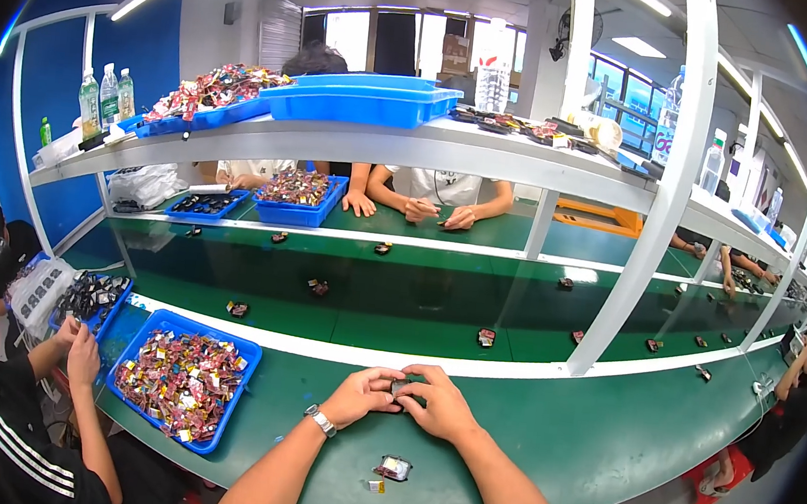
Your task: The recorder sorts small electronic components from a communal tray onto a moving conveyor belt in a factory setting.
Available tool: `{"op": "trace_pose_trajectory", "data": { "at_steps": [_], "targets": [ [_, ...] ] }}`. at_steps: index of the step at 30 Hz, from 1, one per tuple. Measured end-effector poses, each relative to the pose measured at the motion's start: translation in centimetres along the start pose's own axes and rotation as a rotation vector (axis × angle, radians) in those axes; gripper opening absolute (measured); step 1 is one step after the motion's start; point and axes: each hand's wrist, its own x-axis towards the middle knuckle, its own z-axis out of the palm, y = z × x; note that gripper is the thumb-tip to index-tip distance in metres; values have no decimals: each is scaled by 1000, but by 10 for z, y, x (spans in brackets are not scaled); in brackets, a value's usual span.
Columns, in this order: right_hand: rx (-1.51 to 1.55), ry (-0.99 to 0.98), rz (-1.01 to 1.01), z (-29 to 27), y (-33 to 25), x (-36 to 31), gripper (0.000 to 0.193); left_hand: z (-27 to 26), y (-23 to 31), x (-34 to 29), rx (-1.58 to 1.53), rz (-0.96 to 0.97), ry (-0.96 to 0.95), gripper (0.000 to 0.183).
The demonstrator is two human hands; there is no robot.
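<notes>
Above the green worktop, my left hand and my right hand come together with fingertips closed. Between them they pinch a small dark casing, mostly covered by the fingers. Nearer to me, between my forearms, a small black-framed casing with a pale piece inside lies on the worktop. Just below it rests a tiny yellow-and-white part. To the left of my left hand stands a blue tray heaped with small red, white and yellow electronic parts.
A white rail separates my worktop from a green conveyor belt carrying scattered small units. A white post rises ahead on the right, under a shelf with blue trays. A co-worker sits at left; others work opposite.
</notes>
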Motion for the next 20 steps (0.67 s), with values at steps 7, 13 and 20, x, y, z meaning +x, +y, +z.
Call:
{"op": "trace_pose_trajectory", "data": {
  "at_steps": [7, 13, 20],
  "targets": [
    [22, -3, 30, 4, 2, -1, 13, 0, -1, 1, 53, 27, -36, 40],
    [86, -72, 13, 4, 5, -5, 14, 2, 2, 1, 93, -18, -21, 37],
    [84, 37, 79, 9, 1, -3, 16, 2, 3, 0, 25, -23, 14, 37]
  ]
}}
